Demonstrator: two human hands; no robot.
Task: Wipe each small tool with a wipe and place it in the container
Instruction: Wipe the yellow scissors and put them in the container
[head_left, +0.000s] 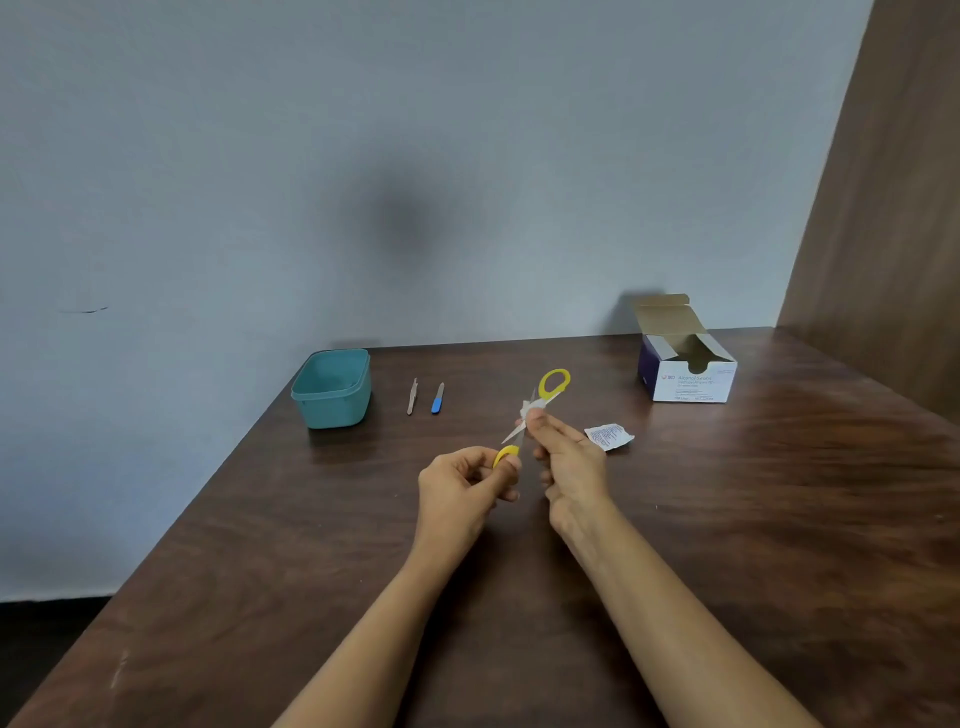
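We see L hand (462, 483) w/ fingers curled round one loop of the yellow-handled steel scissors (544, 399), held above the dark brown wooden table (727, 519), approx mid-frame. Long axis runs diagonal: near loop low-left in the L hand, other loop high-right, pointing away toward the far wall. Blades look spread apart, but the pivot is hidden, so we can't be sure. R hand (566, 457) pinches a small white wipe (527, 413) round the scissors' middle btwn thumb and fingertips.

Teal plastic rectangular container (332, 387) sits far-left on the table, open top, upright; only its plain teal inside shows. Just right of it lie a thin metal tool (412, 396) and a blue-handled small tool (438, 399), side by side, apart, both lengthwise toward the wall. Torn white wipe wrapper (609, 435) lies near the R hand. White-and-purple cardboard swab box (691, 374) far-right, flap up; contents can't be made out.
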